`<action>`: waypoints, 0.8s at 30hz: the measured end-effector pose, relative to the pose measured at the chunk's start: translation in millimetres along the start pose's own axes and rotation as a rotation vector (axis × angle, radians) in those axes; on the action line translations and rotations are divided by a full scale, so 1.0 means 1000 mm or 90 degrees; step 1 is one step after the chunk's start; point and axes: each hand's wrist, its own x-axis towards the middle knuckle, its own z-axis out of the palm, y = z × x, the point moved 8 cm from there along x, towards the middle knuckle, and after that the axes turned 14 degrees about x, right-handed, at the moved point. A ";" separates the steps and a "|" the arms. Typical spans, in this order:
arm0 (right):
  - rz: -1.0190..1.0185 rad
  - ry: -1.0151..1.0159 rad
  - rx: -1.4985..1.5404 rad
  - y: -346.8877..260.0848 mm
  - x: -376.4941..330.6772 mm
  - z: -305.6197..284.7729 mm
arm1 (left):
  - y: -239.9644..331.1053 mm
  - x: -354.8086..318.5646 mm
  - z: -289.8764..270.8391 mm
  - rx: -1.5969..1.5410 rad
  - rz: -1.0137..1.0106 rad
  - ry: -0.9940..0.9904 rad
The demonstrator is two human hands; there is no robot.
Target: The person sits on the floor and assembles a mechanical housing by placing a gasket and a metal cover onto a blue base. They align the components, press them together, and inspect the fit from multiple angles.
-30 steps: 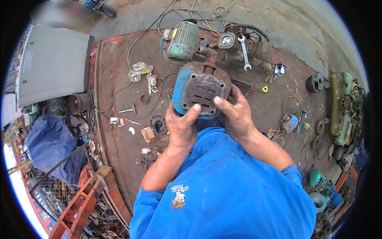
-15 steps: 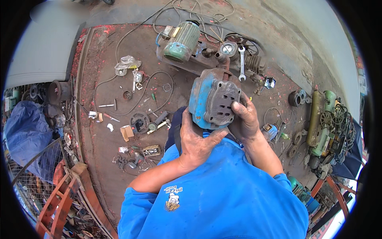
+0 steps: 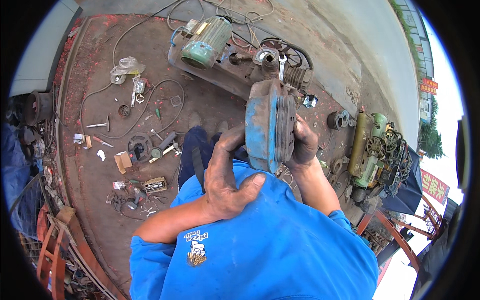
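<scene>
I hold a heavy blue finned metal casting (image 3: 270, 125), worn and greasy, up in front of my chest, turned edge-on. My left hand (image 3: 225, 180) grips its left side and lower edge, fingers curled under it. My right hand (image 3: 303, 145) clasps its right, finned face. Both hands are black with grease. On the ground beyond it stands a machine base with a green electric motor (image 3: 205, 42) and a pulley wheel (image 3: 280, 50), a spanner (image 3: 281, 65) lying on top.
Loose tools, wires, small parts and a cardboard scrap (image 3: 122, 161) lie scattered on the reddish ground to my left. A green compressor unit (image 3: 372, 150) and round parts sit at the right. Orange metal frames (image 3: 50, 240) stand at the lower left, scrap at the far left.
I have turned the blue casting from face-on to edge-on and brought it closer to me. My left hand has shifted lower, under its edge. My view has swung to the left.
</scene>
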 end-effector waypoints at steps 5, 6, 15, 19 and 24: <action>0.016 -0.010 0.009 0.007 0.004 0.003 | 0.004 0.001 -0.008 0.016 0.039 0.033; 0.018 -0.011 0.012 0.008 0.004 0.004 | 0.004 0.001 -0.009 0.016 0.039 0.039; 0.039 -0.112 0.128 0.016 0.007 0.016 | 0.004 0.000 -0.011 0.029 -0.012 0.018; 0.043 -0.130 0.152 0.014 0.007 0.015 | 0.005 0.004 -0.008 0.035 -0.021 0.009; 0.037 -0.121 0.159 0.010 0.007 0.010 | 0.005 0.011 -0.004 0.038 -0.003 0.011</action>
